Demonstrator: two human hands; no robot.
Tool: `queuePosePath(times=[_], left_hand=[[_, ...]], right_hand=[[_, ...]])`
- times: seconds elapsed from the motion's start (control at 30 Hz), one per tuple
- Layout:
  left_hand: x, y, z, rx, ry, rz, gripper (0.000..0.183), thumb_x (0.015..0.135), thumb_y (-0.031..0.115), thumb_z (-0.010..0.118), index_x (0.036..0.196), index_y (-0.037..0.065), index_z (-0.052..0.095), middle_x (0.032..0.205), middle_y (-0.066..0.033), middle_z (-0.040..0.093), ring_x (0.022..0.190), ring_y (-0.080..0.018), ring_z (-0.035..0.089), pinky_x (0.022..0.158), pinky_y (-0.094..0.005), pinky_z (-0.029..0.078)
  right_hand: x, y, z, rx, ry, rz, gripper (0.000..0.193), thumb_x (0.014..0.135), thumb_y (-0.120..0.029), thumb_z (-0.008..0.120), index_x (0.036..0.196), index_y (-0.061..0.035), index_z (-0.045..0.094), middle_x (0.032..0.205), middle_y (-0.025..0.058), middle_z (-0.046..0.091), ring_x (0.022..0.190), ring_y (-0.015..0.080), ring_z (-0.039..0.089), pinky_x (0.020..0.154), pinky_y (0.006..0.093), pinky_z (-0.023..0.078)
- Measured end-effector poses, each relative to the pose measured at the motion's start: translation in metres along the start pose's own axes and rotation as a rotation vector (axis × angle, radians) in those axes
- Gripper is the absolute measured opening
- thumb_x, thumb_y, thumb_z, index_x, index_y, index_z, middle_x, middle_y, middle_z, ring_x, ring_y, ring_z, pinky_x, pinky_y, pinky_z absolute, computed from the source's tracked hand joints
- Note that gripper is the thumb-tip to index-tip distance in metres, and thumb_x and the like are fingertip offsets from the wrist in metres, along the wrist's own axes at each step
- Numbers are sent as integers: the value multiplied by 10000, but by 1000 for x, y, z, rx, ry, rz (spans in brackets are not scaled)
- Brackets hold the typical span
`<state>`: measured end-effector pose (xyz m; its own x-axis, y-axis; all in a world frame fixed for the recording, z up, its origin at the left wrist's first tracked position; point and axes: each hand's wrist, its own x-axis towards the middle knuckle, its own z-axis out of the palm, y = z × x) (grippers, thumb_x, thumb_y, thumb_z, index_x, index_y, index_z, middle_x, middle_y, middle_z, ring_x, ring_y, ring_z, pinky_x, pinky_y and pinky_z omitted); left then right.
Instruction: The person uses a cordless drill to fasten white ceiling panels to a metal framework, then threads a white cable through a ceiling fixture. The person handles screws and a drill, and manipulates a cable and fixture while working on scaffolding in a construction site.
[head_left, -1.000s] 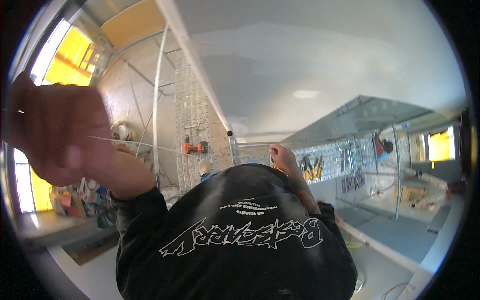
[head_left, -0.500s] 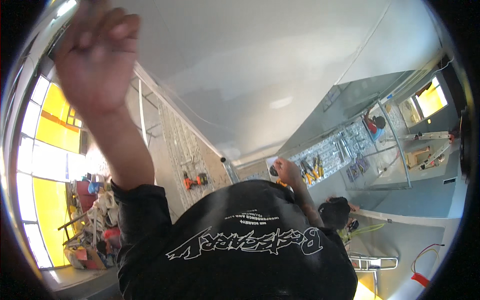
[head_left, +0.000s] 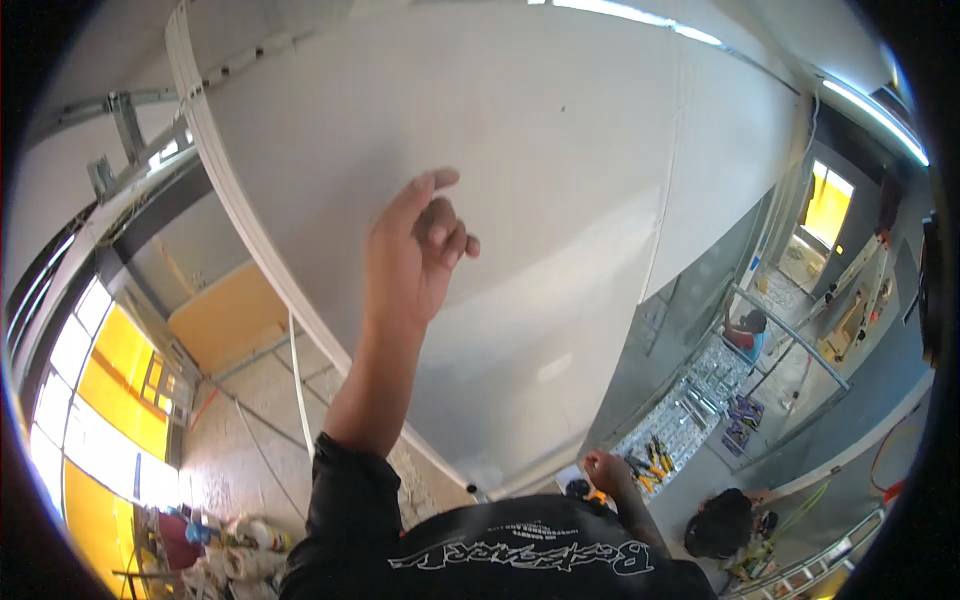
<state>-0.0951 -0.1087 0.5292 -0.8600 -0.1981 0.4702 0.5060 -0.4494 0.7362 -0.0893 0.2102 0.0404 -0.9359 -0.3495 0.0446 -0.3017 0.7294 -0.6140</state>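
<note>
My left hand [head_left: 425, 240] is raised in front of a large pale wall panel [head_left: 530, 210]. Its index finger points out and the other fingers are half curled, with nothing visible between them. Contact with the panel cannot be made out. Low at the right, my right hand [head_left: 605, 470] is closed beside a black round object [head_left: 577, 488] with orange near it. Whatever that hand may hold is hidden. Close by, several hand tools with yellow and orange handles [head_left: 655, 465] lie on a perforated metal plank [head_left: 690, 405].
A person [head_left: 748, 332] is by the plank's far end beside a metal frame [head_left: 800, 340]; another person's dark hair [head_left: 720, 525] shows below right. Purple packages [head_left: 740, 425] lie beside the plank. A ladder [head_left: 830, 560] stands lower right, and bags and clutter [head_left: 240, 555] are piled lower left.
The view has tilted up, showing more of the panel and its upper edge. My left hand has come from the upper left toward the panel's middle. The cordless drill has gone out of sight.
</note>
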Motion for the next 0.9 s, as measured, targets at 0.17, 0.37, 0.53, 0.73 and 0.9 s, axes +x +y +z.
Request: queuePosePath(times=[0.17, 0.37, 0.53, 0.73, 0.9], left_hand=[[8, -9, -1, 41, -99, 26, 327, 1043, 280, 534, 1161, -21, 584, 595, 8, 456, 513, -145, 467, 636, -363, 477], [-2, -34, -5, 137, -172, 41, 342, 1060, 299, 526, 1160, -23, 579, 636, -12, 487, 519, -148, 494, 660, -372, 529], [-21, -82, -43, 249, -514, 76, 298, 1013, 235, 637, 1117, -44, 613, 811, -75, 632, 728, -190, 655, 763, -356, 568], [-54, -149, -81, 367, -737, 29, 286, 962, 194, 706, 1096, -52, 646, 998, -94, 674, 884, -169, 665, 818, -330, 546], [-90, -198, -115, 221, -616, -156, 404, 946, 370, 735, 1112, 8, 671, 1033, -153, 687, 876, -243, 683, 786, -399, 564]], right_hand=[[-13, 3, 2, 0, -14, 107, 201, 926, -298, 608, 1001, -148, 719, 883, 142, 744, 861, 401, 713, 760, 515, 563], [-19, 10, 14, 28, -39, 162, 265, 931, -368, 615, 1025, -150, 732, 933, 150, 746, 916, 387, 711, 803, 505, 560], [-26, 22, 12, 2, -47, 226, 300, 911, -402, 643, 1023, -139, 735, 970, 152, 745, 930, 384, 710, 825, 500, 559], [-38, 32, 9, 9, -79, 191, 359, 891, -457, 667, 1038, -139, 744, 990, 149, 747, 951, 377, 709, 832, 492, 560], [-44, 22, 11, 4, -141, 230, 363, 909, -472, 665, 1011, -134, 750, 989, 149, 749, 948, 357, 713, 830, 468, 560]])
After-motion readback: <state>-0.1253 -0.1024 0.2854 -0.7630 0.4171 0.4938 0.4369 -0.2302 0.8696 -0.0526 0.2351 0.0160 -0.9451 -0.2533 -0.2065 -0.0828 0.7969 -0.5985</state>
